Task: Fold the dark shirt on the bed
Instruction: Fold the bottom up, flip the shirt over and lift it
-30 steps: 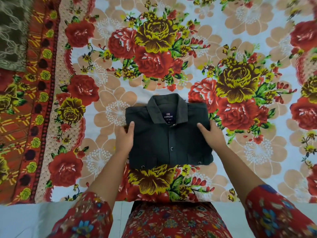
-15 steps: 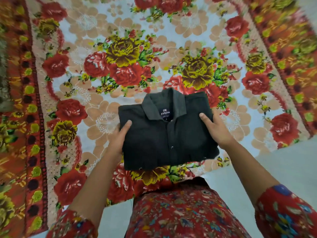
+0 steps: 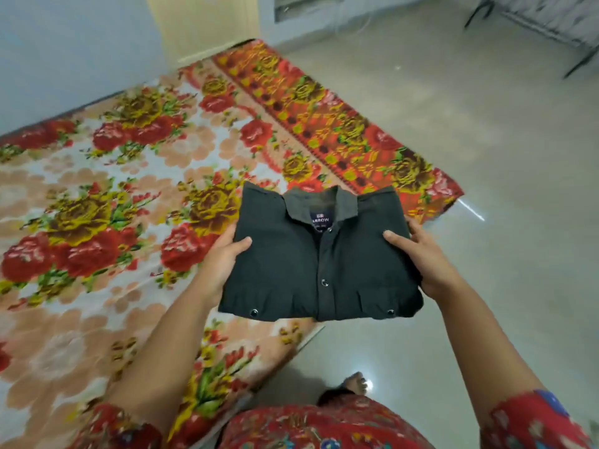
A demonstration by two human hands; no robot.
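Observation:
The dark shirt (image 3: 311, 264) is folded into a neat rectangle, collar and label facing up, buttons down its front. It is lifted off the bed (image 3: 107, 202) and hangs in the air past the bed's right edge, over the floor. My left hand (image 3: 223, 260) grips its left side, thumb on top and fingers underneath. On the right side my right hand (image 3: 424, 257) holds it the same way. The bed carries a floral sheet of red and yellow roses.
A pale polished floor (image 3: 486, 157) spreads to the right of the bed. Dark furniture legs (image 3: 580, 63) stand at the top right. A wall and a cream door frame (image 3: 201, 24) rise behind the bed. My bare foot (image 3: 356, 382) shows below the shirt.
The folded shirt has been lifted off the sheet and carried to the right, beyond the bed's edge. My view has swung right, bringing the floor and the room into sight.

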